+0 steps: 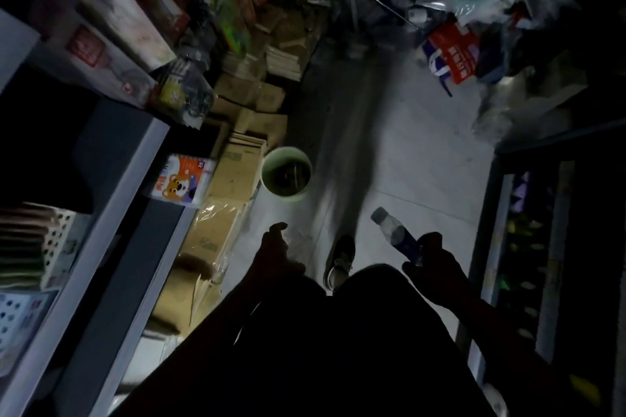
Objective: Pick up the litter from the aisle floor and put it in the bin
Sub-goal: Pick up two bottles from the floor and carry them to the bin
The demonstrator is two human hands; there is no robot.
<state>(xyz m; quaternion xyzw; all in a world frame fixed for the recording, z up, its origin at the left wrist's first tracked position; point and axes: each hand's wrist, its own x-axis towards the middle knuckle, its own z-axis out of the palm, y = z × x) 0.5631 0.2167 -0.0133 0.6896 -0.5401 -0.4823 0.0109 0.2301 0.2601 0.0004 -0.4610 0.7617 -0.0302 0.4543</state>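
Note:
A clear plastic bottle (393,232) with a blue label and a dark cap is held in my right hand (432,266), above the pale tiled floor. Its cap end points up and to the left. My left hand (276,249) hangs empty with its fingers apart, just below the bin. The bin (267,176) is a round, pale green bucket standing on the floor at the left side of the aisle, with dark contents inside. The scene is dim and my hands show only as dark shapes.
Flattened and stacked cardboard boxes (233,173) line the left side under a grey shelf (111,200) of goods. A dark shelf unit (528,247) stands on the right. Plastic bags and a red bag (454,54) pile up at the far end. My shoe (340,259) is on the floor.

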